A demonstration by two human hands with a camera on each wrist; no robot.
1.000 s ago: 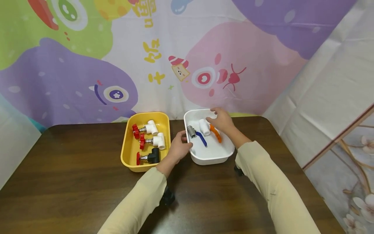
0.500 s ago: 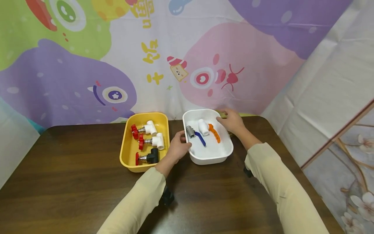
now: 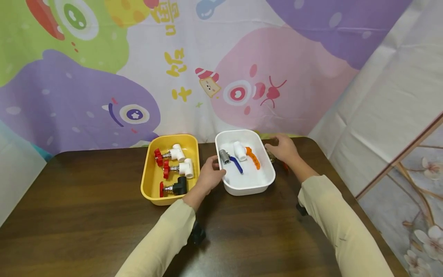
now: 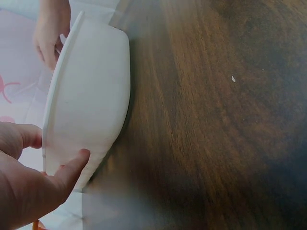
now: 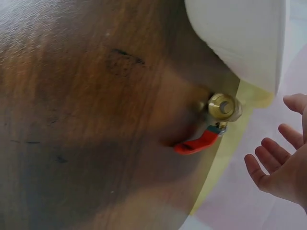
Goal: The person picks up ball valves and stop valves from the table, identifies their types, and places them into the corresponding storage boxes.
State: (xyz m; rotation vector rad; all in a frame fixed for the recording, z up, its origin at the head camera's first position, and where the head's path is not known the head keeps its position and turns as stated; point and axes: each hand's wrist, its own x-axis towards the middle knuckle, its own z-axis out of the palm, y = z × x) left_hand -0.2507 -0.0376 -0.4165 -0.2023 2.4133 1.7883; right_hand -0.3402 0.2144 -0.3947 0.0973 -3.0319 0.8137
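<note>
My left hand holds the left wall of a white tray; in the left wrist view its thumb and a finger lie either side of the rim. Inside the tray are a grey metal ball valve with a blue lever and a white ball valve with an orange lever. Just right of the tray, my right hand hovers with loosely spread fingers. Below it on the table lies a brass ball valve with a red lever, apart from the fingers in the right wrist view.
A yellow tray stands left of the white one. It contains two white valves and one black valve, all with red handwheels. A printed cloth hangs behind the brown table.
My right hand has moved right, from above the white tray to just beyond its right edge. The brass valve with the red lever has come into sight there. The left hand stays on the tray.
</note>
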